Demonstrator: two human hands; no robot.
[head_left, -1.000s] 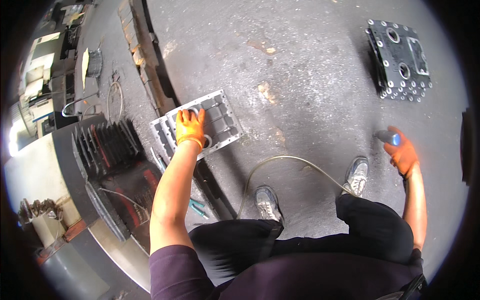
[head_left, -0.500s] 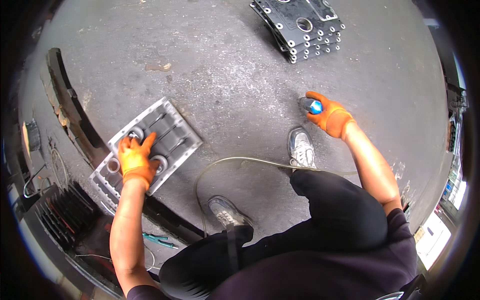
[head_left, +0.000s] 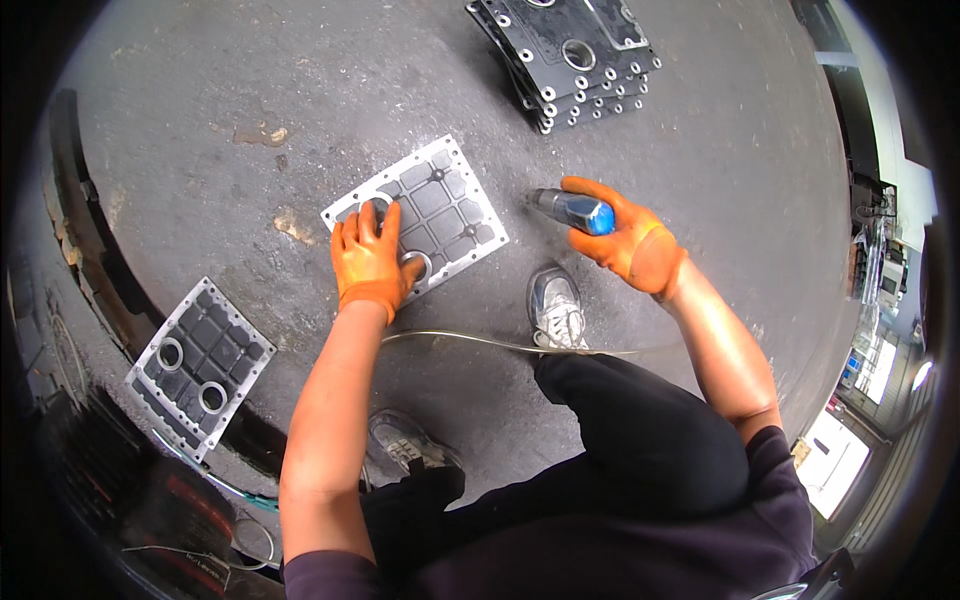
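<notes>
My left hand (head_left: 370, 262), in an orange glove, grips a grey metal cover plate (head_left: 440, 205) by its round openings. The thumb is at one ring, and the other fingers reach over the far ring. The plate has a bright rim with small holes and a ribbed grid inside. In my right hand (head_left: 630, 240), also gloved in orange, is a dark cylindrical hand-held air tool (head_left: 572, 211) with a blue end. Its narrow tip points left toward the plate. A second, similar cover plate (head_left: 222, 350) lies on the left, apart from my hands.
Black cover plates (head_left: 570, 80) stand stacked at the far side. A thin clear hose (head_left: 480, 340) crosses in front of my shoes (head_left: 558, 310). A dark curved metal piece (head_left: 90, 230) lies at left, and a teal-handled tool (head_left: 258, 500) sits lower left.
My left hand has carried one cover plate rightward from the left, leaving the other plate uncovered there. The air tool is turned so more of its side shows. The whole view has shifted.
</notes>
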